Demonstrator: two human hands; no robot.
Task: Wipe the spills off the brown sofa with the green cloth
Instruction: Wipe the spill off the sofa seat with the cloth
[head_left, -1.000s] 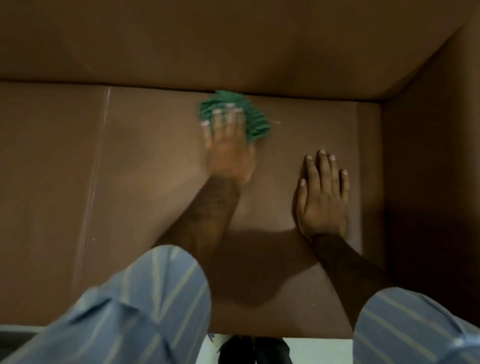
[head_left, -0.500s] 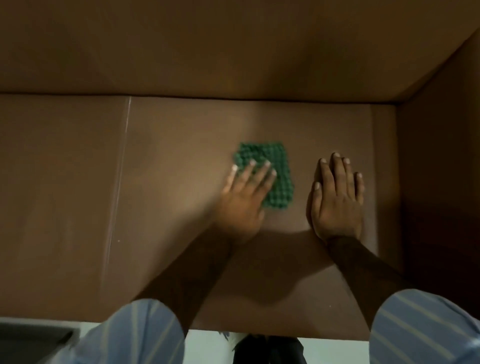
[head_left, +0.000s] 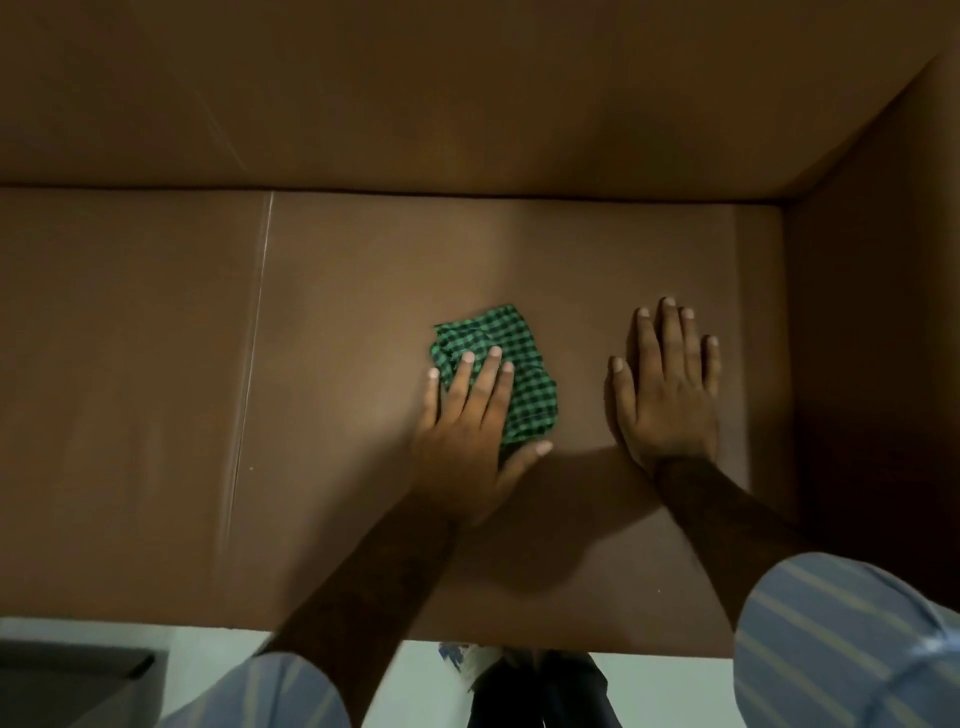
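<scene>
A green checked cloth (head_left: 511, 366) lies crumpled on the seat of the brown sofa (head_left: 337, 322), near the middle of the right cushion. My left hand (head_left: 470, 431) presses flat on the cloth's near left part, fingers spread over it and thumb at its lower edge. My right hand (head_left: 667, 395) rests flat on the seat to the right of the cloth, palm down, fingers apart, holding nothing. No spill is plainly visible on the leather in this dim light.
The sofa backrest (head_left: 467, 93) rises behind the seat and the armrest (head_left: 878, 338) walls the right side. A seam (head_left: 249, 364) splits the cushions on the left. White floor (head_left: 218, 654) and a dark object (head_left: 67, 670) lie below the front edge.
My left hand has dragged the cloth from the back of the seat toward me. The cloth went from flat to crumpled. My right hand has stayed planted.
</scene>
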